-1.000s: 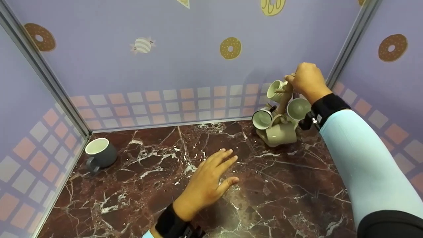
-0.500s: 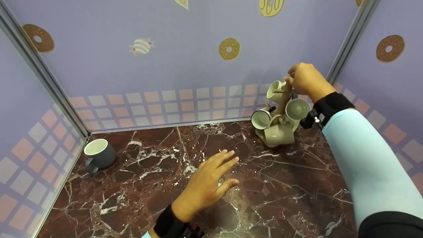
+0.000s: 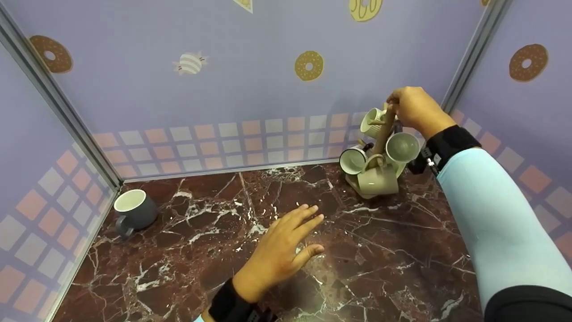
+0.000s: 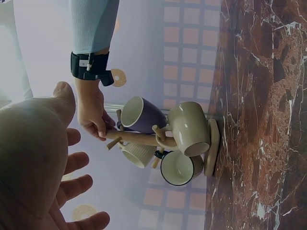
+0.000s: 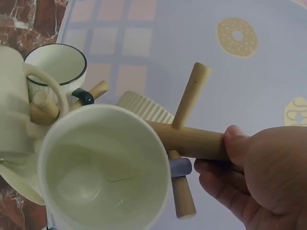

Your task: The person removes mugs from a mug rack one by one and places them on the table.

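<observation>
At the back right stands a wooden mug tree point(image 3: 383, 139) with mugs hung on its pegs. My right hand point(image 3: 419, 112) holds the top of its post, thumb and fingers around the wood point(image 5: 201, 143) in the right wrist view. A purple mug point(image 4: 147, 118) with a pale inside hangs nearest that hand. Lower are a beige mug point(image 3: 379, 180) and a white mug with a black rim point(image 3: 353, 161). A ribbed cream mug point(image 3: 372, 123) hangs high on the left side. My left hand point(image 3: 279, 250) hovers with fingers spread, holding nothing.
A dark grey mug point(image 3: 136, 210) with a white inside stands upright at the far left, near the side wall. The tabletop point(image 3: 214, 259) is dark red marble-patterned. Purple printed walls point(image 3: 250, 89) enclose the back and both sides.
My right fingers have shifted slightly on top of the post. The mug tree, its mugs and my left hand stay nearly where they were; the head view has moved a little.
</observation>
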Tool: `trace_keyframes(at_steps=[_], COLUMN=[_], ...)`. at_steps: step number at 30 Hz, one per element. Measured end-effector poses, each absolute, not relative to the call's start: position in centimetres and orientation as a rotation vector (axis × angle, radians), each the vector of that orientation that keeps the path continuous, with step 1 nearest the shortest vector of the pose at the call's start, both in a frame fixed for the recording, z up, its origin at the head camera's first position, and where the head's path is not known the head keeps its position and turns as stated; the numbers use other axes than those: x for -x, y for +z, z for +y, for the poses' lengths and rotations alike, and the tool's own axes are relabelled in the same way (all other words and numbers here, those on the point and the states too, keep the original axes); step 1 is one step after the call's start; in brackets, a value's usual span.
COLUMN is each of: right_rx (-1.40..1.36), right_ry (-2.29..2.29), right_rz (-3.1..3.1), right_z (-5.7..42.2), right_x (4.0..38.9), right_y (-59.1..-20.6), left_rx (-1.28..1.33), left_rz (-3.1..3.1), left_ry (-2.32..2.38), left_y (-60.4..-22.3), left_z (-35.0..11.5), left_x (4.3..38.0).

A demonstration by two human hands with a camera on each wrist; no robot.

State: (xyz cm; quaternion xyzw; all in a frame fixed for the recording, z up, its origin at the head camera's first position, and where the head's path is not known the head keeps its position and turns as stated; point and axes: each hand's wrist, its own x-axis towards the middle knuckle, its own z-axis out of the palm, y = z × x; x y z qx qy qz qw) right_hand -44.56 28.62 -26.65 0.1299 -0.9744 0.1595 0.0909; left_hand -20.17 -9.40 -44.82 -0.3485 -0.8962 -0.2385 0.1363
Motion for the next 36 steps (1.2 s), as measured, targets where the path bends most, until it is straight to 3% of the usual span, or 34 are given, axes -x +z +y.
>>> trace_keyframes(at_steps=[36], right_rx=[-0.140], right_ry=[0.473], right_rz=[-2.742], right_z=[27.8], right_x=[44.8], right_y=[-28.1], left_rx=[1.020], left_rz=[-2.606], left_ry=[-0.612], left_y=[-44.8], left_z=[-9.1], left_x=[19.8])
